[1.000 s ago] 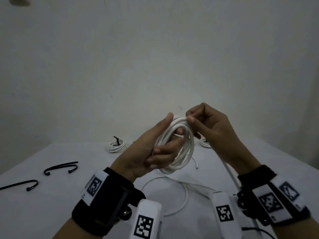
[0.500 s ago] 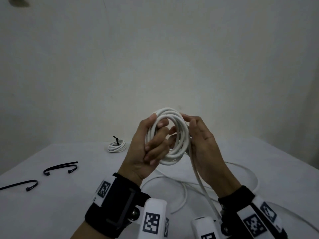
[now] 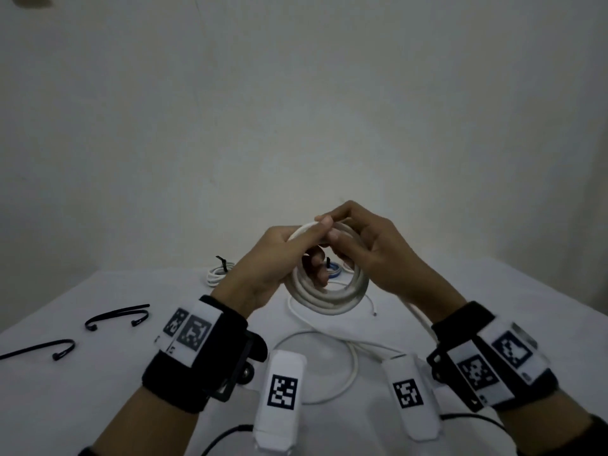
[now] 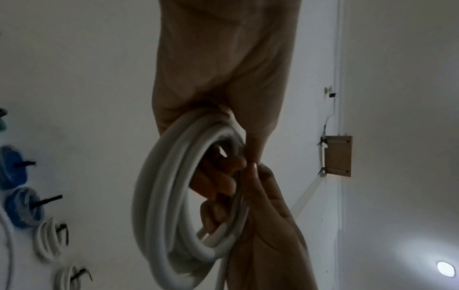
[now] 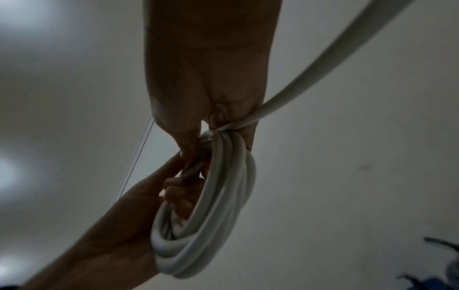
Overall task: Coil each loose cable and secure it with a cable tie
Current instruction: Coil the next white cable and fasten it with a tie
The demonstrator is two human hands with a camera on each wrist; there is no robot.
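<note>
White cable [image 3: 325,292]: several turns gathered into a round coil, held in the air above the table [image 3: 82,406], between both hands. Landmark for everything below is this coil.

Left hand [image 3: 263,268]: fingers curled through the coil's opening, thumb laid over the top strands. It carries the bundle. Left wrist view shows the turns stacked fairly evenly, [image 4: 159,196] with fingers inside the ring.

Right hand [image 3: 371,251]: fingertips pinching the cable at the coil's top, just beside the left thumb. From there the uncoiled length [image 5: 323,68] runs back under the right wrist and down to the table, where slack loops [image 3: 353,366] lie below the coil.

Judged step: laying another turn. Coiling seems well on but unfinished, given the slack below; no tie on this one yet.

To do it well: feed each new turn flat against the last at matching diameter, let the cable roll between the right fingertips so twist does not build, and have the left thumb lift only briefly to accept the strand, then clamp again. Risk: a loosened left grip lets the turns spring apart.

Outward: loose black cable ties [image 3: 118,315] lie left of the coil, well apart. A finished white coil [image 3: 218,274] with a tie sits left and beyond; a blue one [image 3: 332,269] shows through the ring.
</note>
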